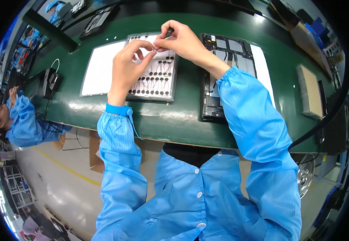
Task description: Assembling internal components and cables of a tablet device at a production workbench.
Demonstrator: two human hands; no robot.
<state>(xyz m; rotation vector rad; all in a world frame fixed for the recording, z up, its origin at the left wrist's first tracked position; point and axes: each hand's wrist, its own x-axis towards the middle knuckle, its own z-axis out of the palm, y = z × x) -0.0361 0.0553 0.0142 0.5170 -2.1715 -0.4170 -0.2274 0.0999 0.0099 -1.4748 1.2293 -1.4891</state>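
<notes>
Above a clear shallow tray (173,86), my left hand (127,66) and my right hand (185,43) meet fingertip to fingertip. The left thumb and forefinger pinch a tiny pale piece, too small to name. My right thumb and fingers close at the same spot; a dark object (169,32), mostly hidden, is tucked in that hand. Rows of small black round parts with thin wires (155,79) lie in the tray. Right of it, under my right forearm, is an opened flat electronic device (212,109) with grey and black inner panels.
White sheets (100,74) lie beside the tray and beneath the device's right side. A black box with a cable (50,82) stands on the green table (162,122) at left. At right is a cream-coloured block (310,91). A co-worker (25,120) sits at far left.
</notes>
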